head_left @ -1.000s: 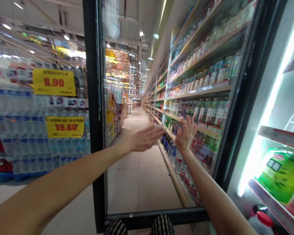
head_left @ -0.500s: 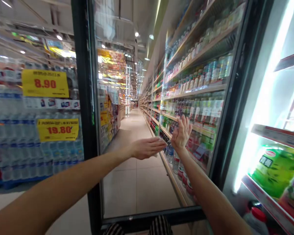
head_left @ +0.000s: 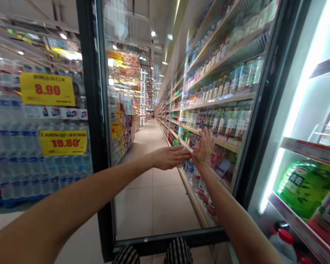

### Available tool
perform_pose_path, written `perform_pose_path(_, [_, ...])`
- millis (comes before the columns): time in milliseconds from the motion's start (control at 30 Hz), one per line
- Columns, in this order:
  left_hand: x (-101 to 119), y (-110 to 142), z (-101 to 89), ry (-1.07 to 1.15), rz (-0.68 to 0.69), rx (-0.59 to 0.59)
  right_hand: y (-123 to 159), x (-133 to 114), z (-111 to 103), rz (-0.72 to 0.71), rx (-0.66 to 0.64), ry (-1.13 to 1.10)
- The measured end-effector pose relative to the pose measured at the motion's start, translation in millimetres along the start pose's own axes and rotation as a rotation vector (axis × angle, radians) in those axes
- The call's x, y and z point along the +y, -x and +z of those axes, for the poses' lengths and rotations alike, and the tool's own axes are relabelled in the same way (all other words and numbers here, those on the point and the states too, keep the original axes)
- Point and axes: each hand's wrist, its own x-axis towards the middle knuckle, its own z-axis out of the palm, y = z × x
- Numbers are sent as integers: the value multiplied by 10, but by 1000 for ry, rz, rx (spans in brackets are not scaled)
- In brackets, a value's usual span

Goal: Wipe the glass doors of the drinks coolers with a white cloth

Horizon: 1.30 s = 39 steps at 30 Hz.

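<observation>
My left hand [head_left: 170, 157] is stretched out flat, fingers together and pointing right, with its fingertips at or very near the right hand's wrist. Fingers up and palm towards the glass, my right hand [head_left: 203, 148] is raised just beyond those fingertips. Neither hand holds anything. Both are in front of the glass door [head_left: 151, 205] with a black frame [head_left: 90, 110]. Whether the right palm touches the glass I cannot tell. Through the pane show a tiled aisle and shelves of bottled drinks [head_left: 225, 88].
On the right a lit cooler holds a green packet [head_left: 302, 187] on a shelf, with a red-capped bottle [head_left: 284, 242] lower down. Stacked water bottles [head_left: 19, 150] and yellow price signs [head_left: 48, 90] stand to the left. Two striped knees [head_left: 178, 251] show near the door's bottom edge.
My left hand has shifted slightly up and right, closer to the right hand. The right hand stays nearly in place, and the view has shifted a little.
</observation>
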Motion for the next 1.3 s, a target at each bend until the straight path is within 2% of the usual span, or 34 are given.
perform_pose_path(33, [-101, -11, -55, -9, -63, 24, 3, 2, -1, 3, -2, -2])
perform_pose_path(133, [-414, -41, -217, -101, -484, 170, 10, 6, 0, 16, -4, -6])
perform_pose_path(167, [-440, -38, -234, -127, -585, 200, 12, 5, 0, 17, -1, -9])
perform_pose_path(200, [-409, -23, -225, -141, -623, 206, 12, 3, -1, 18, -1, -12])
perform_pose_path(233, [-328, 5, -194, -141, -587, 185, 10, 1, -3, 18, -3, -17])
perform_pose_path(267, [-216, 47, -151, -131, -489, 145, 9, -1, -5, 16, -4, -21])
perform_pose_path(367, [39, 235, -67, -76, -78, -27, 4, -1, -9, 5, -6, -27])
perform_pose_path(400, [33, 306, -86, -72, -18, -61, 4, 1, -8, 3, -7, -28])
perform_pose_path(433, [-26, 378, -130, -86, -34, -63, 6, 4, -6, 3, -6, -28])
perform_pose_path(467, [-121, 449, -192, -116, -125, -35, 8, 8, -3, 6, -5, -27])
perform_pose_path(567, [-382, 661, -361, -239, -580, 140, 17, 14, 10, 23, -10, -13])
perform_pose_path(600, [-383, 727, -380, -256, -671, 180, 19, 14, 13, 26, -12, -6])
perform_pose_path(633, [-326, 790, -376, -245, -690, 193, 19, 12, 16, 26, -14, -2])
perform_pose_path(667, [-221, 847, -353, -204, -634, 173, 18, 9, 18, 25, -15, 0])
perform_pose_path(700, [-92, 895, -317, -138, -517, 118, 16, 5, 18, 22, -13, -1])
perform_pose_path(767, [128, 963, -251, 14, -214, -38, 9, -4, 16, 16, -7, -7])
perform_pose_path(800, [169, 982, -240, 58, -118, -101, 6, -8, 13, 13, -2, -9])
perform_pose_path(833, [149, 995, -251, 69, -90, -137, 4, -10, 10, 11, 2, -11])
perform_pose_path(867, [71, 1004, -282, 46, -136, -138, 2, -11, 7, 9, 3, -12])
perform_pose_path(900, [-46, 1013, -326, -4, -244, -101, 2, -10, 5, 9, 3, -13])
perform_pose_path(1000, [-365, 1057, -444, -189, -651, 112, 6, -5, 0, 14, -11, -6])
perform_pose_path(1033, [-380, 1074, -451, -224, -713, 167, 7, -5, 0, 18, -14, -4])
perform_pose_path(1067, [-335, 1090, -438, -231, -707, 186, 8, -6, 1, 20, -11, -2])
perform_pose_path(1100, [-239, 1107, -409, -209, -631, 165, 9, -8, 2, 21, -5, -1])
perform_pose_path(1200, [103, 1152, -290, -62, -218, -12, 7, -16, 4, 18, 9, -6])
perform_pose_path(1233, [153, 1159, -267, -27, -137, -54, 7, -16, 6, 17, 9, -7])
perform_pose_path(1267, [147, 1159, -262, -18, -123, -64, 7, -14, 7, 15, 6, -7])
perform_pose_path(1300, [92, 1150, -272, -35, -175, -40, 8, -10, 9, 13, 4, -8])
